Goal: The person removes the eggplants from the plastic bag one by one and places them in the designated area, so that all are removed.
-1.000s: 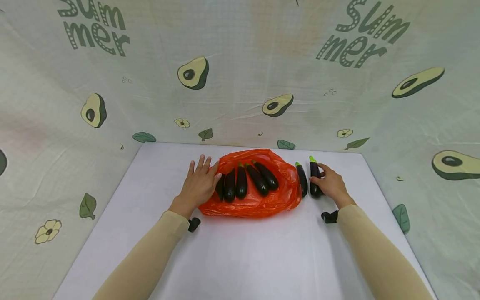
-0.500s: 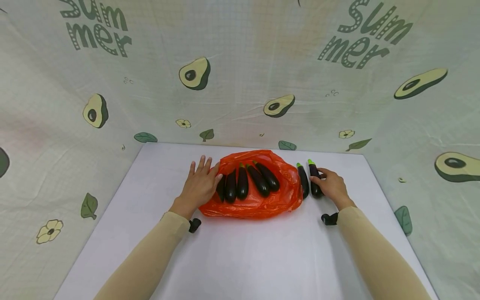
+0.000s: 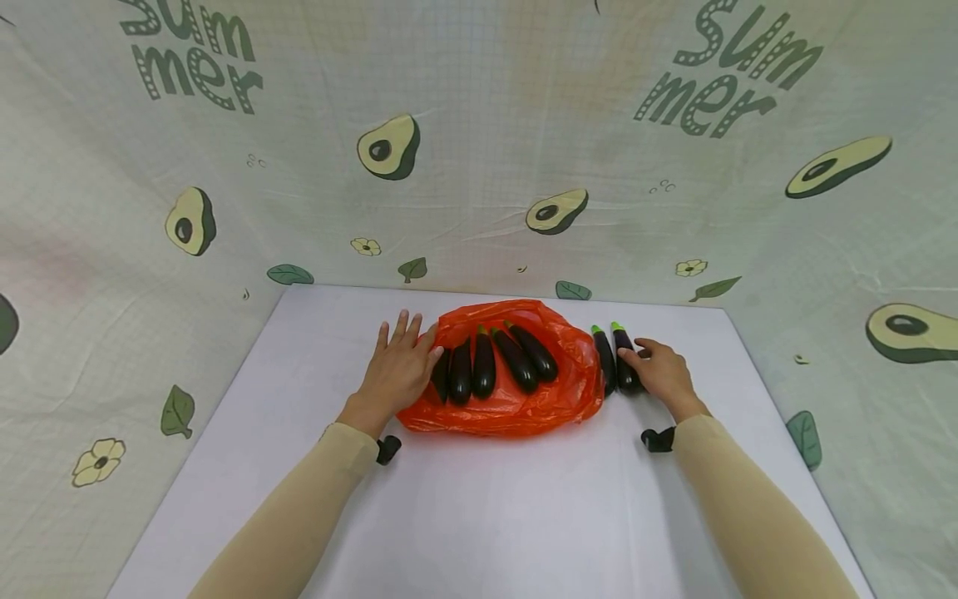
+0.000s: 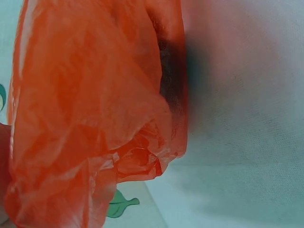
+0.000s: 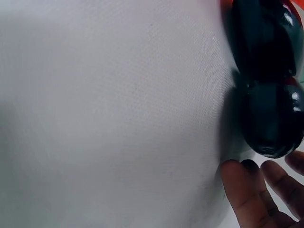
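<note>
An orange-red plastic bag [image 3: 494, 420] lies on the white table, with several dark eggplants [image 3: 515, 359] side by side on it, stems pointing away. My left hand [image 3: 397, 370] rests at the bag's left edge, fingers spread and straight. In the left wrist view, crumpled bag plastic [image 4: 85, 104] hides most of that hand. Right of the bag lie two more eggplants with green stem ends, an inner one [image 3: 604, 362] at the bag's edge and an outer one [image 3: 624, 362] close beside it. My right hand [image 3: 662, 370] is at the outer eggplant, fingers [image 5: 242, 190] loosely extended beside its rounded end.
Behind the white table [image 3: 509, 516] hangs a pale cloth [image 3: 464, 216] printed with avocados, leaves and lettering; it also covers both sides. A small black device [image 3: 659, 439] is worn at the right wrist, another [image 3: 387, 449] at the left.
The outer eggplant has moved left, closer to the inner one, and its stem end has swung left and slightly nearer. My right hand has stayed beside it; my left hand has kept its place.
</note>
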Motion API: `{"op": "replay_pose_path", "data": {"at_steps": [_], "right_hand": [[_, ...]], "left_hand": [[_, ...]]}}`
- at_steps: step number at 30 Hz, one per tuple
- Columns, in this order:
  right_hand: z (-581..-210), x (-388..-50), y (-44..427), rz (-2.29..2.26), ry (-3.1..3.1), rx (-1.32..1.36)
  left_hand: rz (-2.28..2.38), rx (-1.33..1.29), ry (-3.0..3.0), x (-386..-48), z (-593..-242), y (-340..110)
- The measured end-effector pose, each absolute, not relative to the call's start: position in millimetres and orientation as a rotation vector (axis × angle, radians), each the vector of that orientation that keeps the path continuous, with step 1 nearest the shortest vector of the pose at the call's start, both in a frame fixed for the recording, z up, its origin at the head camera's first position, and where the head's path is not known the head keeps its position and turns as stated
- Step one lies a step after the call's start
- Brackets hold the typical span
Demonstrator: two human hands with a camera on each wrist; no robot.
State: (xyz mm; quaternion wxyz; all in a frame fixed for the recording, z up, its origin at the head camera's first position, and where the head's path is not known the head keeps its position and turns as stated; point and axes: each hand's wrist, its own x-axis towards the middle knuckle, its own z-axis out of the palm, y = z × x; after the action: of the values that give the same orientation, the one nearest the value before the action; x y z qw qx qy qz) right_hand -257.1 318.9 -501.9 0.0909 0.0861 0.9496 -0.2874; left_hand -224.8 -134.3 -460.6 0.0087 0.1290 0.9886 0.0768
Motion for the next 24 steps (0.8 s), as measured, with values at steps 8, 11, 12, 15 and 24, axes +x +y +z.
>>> {"op": "replay_pose_path", "data": {"at_steps": [8, 11, 12, 15, 24], "right_hand": [[-501, -253, 317, -0.878, 2.871, 0.299], [-497, -250, 312, -0.917, 2.909, 0.326], [-496, -249, 311, -0.935, 2.922, 0.332], [-487, -245, 302, -1.008, 2.958, 0.335], [-455, -237, 268, -1.133, 3.094, 0.211]], "left_hand": [[0.263, 0.398, 3.082, -225, -460, -134], [0.263, 0.396, 3.080, -226, -459, -133], [0.264, 0.397, 3.080, -226, -459, -132], [0.267, 0.401, 3.085, -226, -459, -132], [0.245, 0.395, 3.110, -228, -456, -133]]}}
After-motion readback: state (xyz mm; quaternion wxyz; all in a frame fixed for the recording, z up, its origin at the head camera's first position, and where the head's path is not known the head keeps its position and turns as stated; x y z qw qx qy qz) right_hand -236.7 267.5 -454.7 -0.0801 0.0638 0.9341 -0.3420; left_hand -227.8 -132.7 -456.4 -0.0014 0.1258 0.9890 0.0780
